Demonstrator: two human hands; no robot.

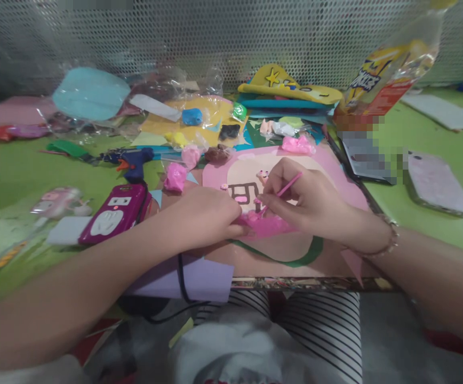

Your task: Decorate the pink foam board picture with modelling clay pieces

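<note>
My right hand (pixel 315 205) is closed in a pinch around a thin pink modelling stick (pixel 289 184), its lower end pointing down at a pink plastic wrapper with soft pink clay (pixel 273 226). My left hand (pixel 205 213) comes in from the other side, fingers curled, pinching the wrapper's left edge. Beneath both lies a paper cutout with a pink border (pixel 345 186) and a cream middle. On it are a brown clay outline like a window frame (pixel 244 188) and small pink clay pieces. My hands cover part of this picture.
Wrapped clay lumps (pixel 175 176) lie behind my left hand, near a blue glue gun (pixel 135 161) and a magenta power box (pixel 113 213). A yellow foam piece (pixel 289 90) tops a stack at the back. A bottle (pixel 391 69) and phones (pixel 439 181) are at right.
</note>
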